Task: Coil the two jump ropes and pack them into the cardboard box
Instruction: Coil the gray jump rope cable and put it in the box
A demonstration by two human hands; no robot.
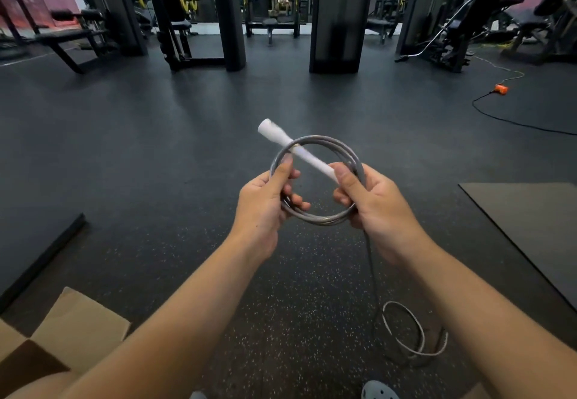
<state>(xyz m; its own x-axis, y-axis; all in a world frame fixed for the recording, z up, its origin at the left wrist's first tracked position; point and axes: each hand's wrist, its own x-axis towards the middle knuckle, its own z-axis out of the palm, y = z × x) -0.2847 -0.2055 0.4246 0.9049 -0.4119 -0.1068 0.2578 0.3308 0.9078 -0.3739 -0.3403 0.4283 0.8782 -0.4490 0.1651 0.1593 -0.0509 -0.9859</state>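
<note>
A grey jump rope coil hangs in the air between both hands, wound into several loops. My left hand pinches the coil's left side with thumb and fingers. My right hand grips the right side together with the white handle, which sticks up and left across the coil. The rope's loose tail drops from my right hand to a loop on the floor. An open cardboard box sits at the lower left, partly behind my left forearm.
Dark speckled gym floor all round. A black mat lies to the right, another mat edge to the left. Weight machines and benches stand at the back. An orange plug and cable lie far right. A grey shoe shows at the bottom.
</note>
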